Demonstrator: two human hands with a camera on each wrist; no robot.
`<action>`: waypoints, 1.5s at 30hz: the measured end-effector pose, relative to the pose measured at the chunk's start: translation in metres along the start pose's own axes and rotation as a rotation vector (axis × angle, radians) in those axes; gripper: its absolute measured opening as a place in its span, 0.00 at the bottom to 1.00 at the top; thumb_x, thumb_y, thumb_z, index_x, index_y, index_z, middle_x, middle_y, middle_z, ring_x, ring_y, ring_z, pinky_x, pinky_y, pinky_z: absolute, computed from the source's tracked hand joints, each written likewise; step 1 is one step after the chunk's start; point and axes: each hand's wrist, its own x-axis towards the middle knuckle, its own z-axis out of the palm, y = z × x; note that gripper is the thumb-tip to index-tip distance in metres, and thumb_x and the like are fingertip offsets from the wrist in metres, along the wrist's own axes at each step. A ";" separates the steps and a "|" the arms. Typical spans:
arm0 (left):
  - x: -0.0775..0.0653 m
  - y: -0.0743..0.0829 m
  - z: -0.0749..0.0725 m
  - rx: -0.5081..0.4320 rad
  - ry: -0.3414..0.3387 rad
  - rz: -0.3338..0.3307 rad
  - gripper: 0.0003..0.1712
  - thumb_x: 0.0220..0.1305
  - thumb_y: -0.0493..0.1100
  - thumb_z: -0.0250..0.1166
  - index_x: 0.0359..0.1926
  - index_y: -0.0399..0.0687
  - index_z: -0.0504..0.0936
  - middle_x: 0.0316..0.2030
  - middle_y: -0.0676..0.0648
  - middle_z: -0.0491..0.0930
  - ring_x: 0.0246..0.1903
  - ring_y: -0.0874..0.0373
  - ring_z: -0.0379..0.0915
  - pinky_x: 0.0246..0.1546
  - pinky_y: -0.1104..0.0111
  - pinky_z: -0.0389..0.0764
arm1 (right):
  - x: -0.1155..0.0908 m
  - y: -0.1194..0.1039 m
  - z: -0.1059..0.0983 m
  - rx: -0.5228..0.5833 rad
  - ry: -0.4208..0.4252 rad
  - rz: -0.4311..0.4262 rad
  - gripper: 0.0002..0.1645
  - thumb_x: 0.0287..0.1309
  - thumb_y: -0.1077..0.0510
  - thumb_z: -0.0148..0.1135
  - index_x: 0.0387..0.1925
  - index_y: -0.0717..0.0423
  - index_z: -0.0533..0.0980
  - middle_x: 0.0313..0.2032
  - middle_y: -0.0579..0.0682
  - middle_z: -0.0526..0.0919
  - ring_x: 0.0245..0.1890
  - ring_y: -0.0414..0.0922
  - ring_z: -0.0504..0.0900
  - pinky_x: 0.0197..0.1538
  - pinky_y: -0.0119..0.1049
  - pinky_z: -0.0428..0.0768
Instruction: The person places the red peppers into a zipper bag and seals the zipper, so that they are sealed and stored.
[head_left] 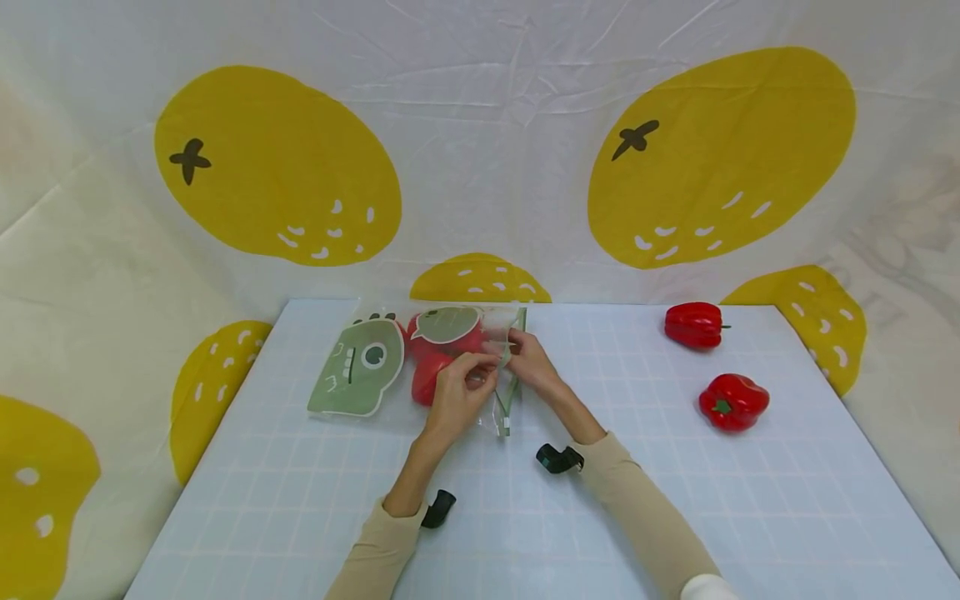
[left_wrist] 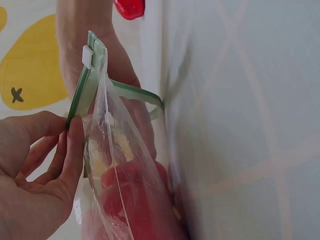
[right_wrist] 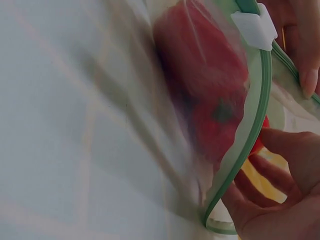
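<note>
A clear zip bag [head_left: 352, 379] with a green one-eyed creature print lies on its side, holding red bell peppers [head_left: 427, 379]. My left hand [head_left: 461, 387] pinches the green zip edge [left_wrist: 77, 100] of its mouth between thumb and fingers. The mouth gapes toward the right, its white slider [right_wrist: 255, 27] near one end. At this opening, my right hand [head_left: 528, 362] reaches in, fingertips partly hidden behind the plastic. In the right wrist view, the fingers [right_wrist: 272, 175] are loosely bent beside the green strip, with a sliver of red close by the thumb.
Two more red bell peppers lie at the table's right side, one farther back [head_left: 695, 325] and one nearer [head_left: 733, 402]. A pale checked cloth covers the table [head_left: 622, 533]. Behind rises a white curtain [head_left: 487, 167] with yellow fruit prints. Black wrist cameras [head_left: 558, 458] sit on both forearms.
</note>
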 end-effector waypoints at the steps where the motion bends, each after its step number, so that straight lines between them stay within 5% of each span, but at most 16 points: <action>1: 0.000 0.000 0.000 0.003 -0.004 -0.007 0.09 0.65 0.32 0.69 0.46 0.38 0.87 0.40 0.44 0.85 0.38 0.52 0.82 0.44 0.66 0.87 | 0.001 0.000 0.001 -0.009 0.004 -0.002 0.24 0.67 0.62 0.64 0.61 0.68 0.77 0.58 0.64 0.82 0.57 0.59 0.81 0.62 0.50 0.80; 20: -0.001 -0.003 0.001 -0.015 -0.024 0.004 0.11 0.64 0.31 0.70 0.47 0.39 0.87 0.40 0.45 0.85 0.38 0.53 0.82 0.43 0.67 0.86 | 0.014 0.006 0.009 -0.004 -0.026 -0.057 0.22 0.64 0.61 0.66 0.57 0.70 0.79 0.53 0.64 0.85 0.56 0.58 0.82 0.64 0.48 0.77; 27: -0.001 -0.003 0.002 -0.035 -0.010 0.010 0.09 0.63 0.30 0.70 0.45 0.37 0.88 0.38 0.44 0.85 0.36 0.53 0.82 0.41 0.67 0.87 | 0.006 0.005 -0.002 0.027 -0.042 0.063 0.25 0.66 0.60 0.63 0.61 0.70 0.76 0.58 0.65 0.81 0.59 0.58 0.79 0.63 0.45 0.78; 37: -0.002 -0.002 0.005 -0.024 0.025 0.038 0.08 0.60 0.27 0.70 0.42 0.33 0.87 0.35 0.42 0.85 0.33 0.51 0.84 0.36 0.65 0.88 | -0.006 0.002 -0.023 -0.015 -0.041 0.045 0.20 0.70 0.61 0.60 0.58 0.71 0.77 0.55 0.67 0.82 0.49 0.53 0.84 0.46 0.30 0.82; 45: -0.005 0.003 0.007 0.055 0.049 0.022 0.05 0.60 0.28 0.70 0.39 0.34 0.87 0.31 0.43 0.84 0.30 0.52 0.83 0.34 0.66 0.87 | -0.016 0.001 -0.039 0.051 -0.034 0.044 0.20 0.72 0.61 0.61 0.59 0.70 0.76 0.56 0.66 0.81 0.54 0.60 0.84 0.53 0.38 0.85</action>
